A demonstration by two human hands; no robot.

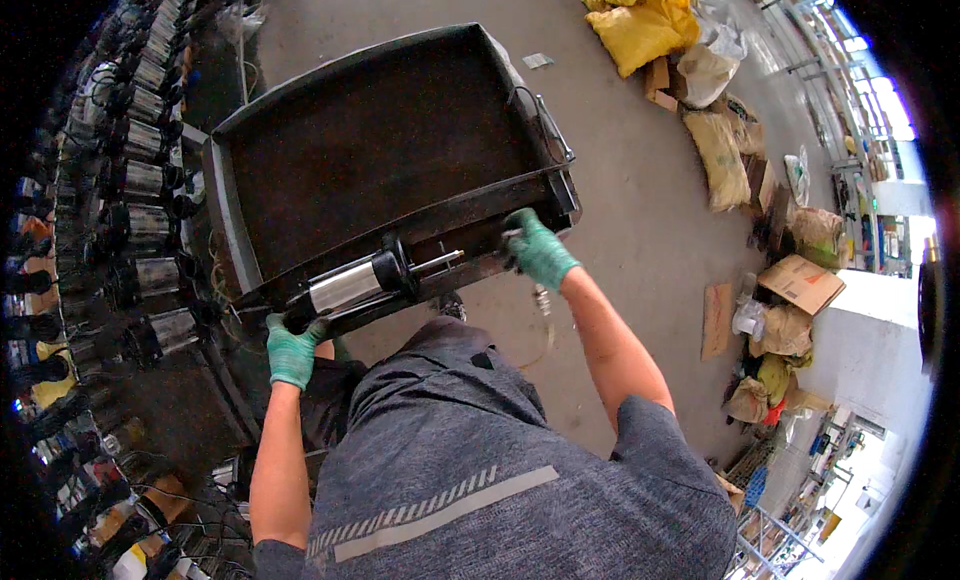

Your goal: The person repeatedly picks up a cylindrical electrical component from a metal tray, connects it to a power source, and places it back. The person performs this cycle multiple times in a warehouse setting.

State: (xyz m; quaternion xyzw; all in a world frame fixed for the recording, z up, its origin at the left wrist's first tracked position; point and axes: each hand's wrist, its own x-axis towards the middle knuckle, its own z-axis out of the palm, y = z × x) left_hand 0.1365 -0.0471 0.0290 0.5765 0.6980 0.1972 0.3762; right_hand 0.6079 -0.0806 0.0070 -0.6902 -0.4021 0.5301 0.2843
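A silver motor-like cylinder (345,286) with black end caps and a thin rod (438,263) lies along the near ledge of a dark metal tray cart (228,220). My left hand (291,352), in a green glove, has its thumb and fingers around the cylinder's left black end. To the right of the rod's tip, my right hand (541,252) hovers by the ledge's right end, also gloved in green. Its fingers are curled and slightly blurred; whether something small sits in them is hidden.
Racks of similar silver-and-black cylinders (150,227) line the left side. Yellow sacks (645,35), cardboard pieces (800,283) and bags lie along the right. A metal fitting on a hose (542,300) hangs below my right hand. A paper scrap (538,61) lies on the floor.
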